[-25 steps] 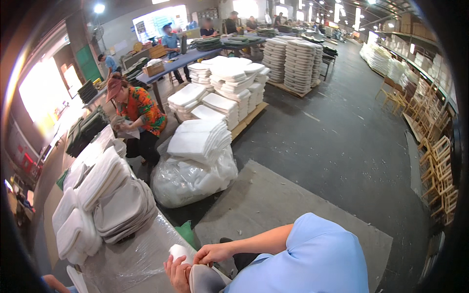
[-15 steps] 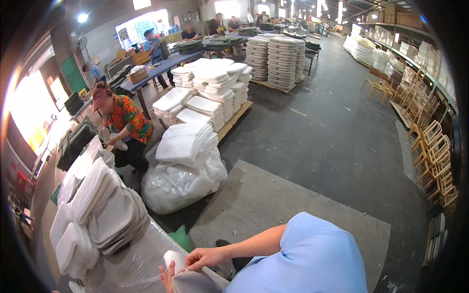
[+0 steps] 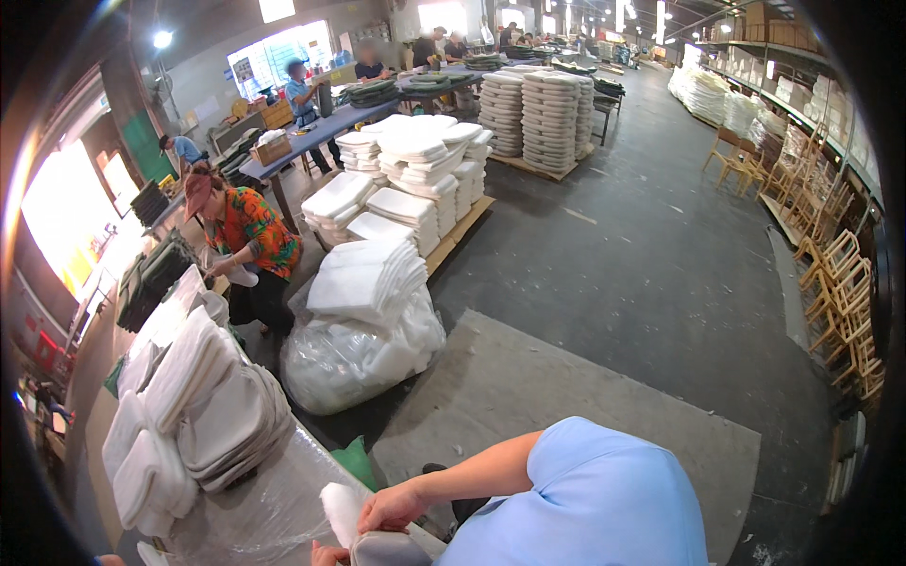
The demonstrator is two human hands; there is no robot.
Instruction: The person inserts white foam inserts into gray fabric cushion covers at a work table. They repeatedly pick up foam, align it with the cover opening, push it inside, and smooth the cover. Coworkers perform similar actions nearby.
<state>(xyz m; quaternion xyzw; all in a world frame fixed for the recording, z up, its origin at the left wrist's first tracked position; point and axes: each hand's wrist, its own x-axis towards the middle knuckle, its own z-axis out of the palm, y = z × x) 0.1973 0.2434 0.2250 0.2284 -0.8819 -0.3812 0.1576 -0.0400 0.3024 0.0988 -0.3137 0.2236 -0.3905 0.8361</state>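
Note:
At the bottom edge, my right hand (image 3: pixel 392 507) is closed in a pinch on the edge of a grey fabric cushion cover (image 3: pixel 389 547). A tuft of white wadding (image 3: pixel 342 514) sticks up beside its fingers. My left hand (image 3: pixel 329 554) is largely cut off by the frame; its visible fingers are bent against the cover's left side. Both hands are close together at the corner of a plastic-wrapped table (image 3: pixel 274 514). On that table, to the left, lie white foam pads (image 3: pixel 156 472) and a stack of grey-white cushion pieces (image 3: pixel 231 424).
A large clear plastic bag (image 3: pixel 363 363) of white padding stands past the table, with folded sheets (image 3: pixel 368 280) on top. A co-worker in a floral shirt (image 3: pixel 255 231) works at the table's far end. Stacked white cushions (image 3: pixel 415 156) sit on pallets. Wooden chair frames (image 3: pixel 840 311) line the right.
My left hand has dropped lower, and its spread fingers have bent in against the cover. More white wadding shows beside my right hand. The whole view has shifted slightly.

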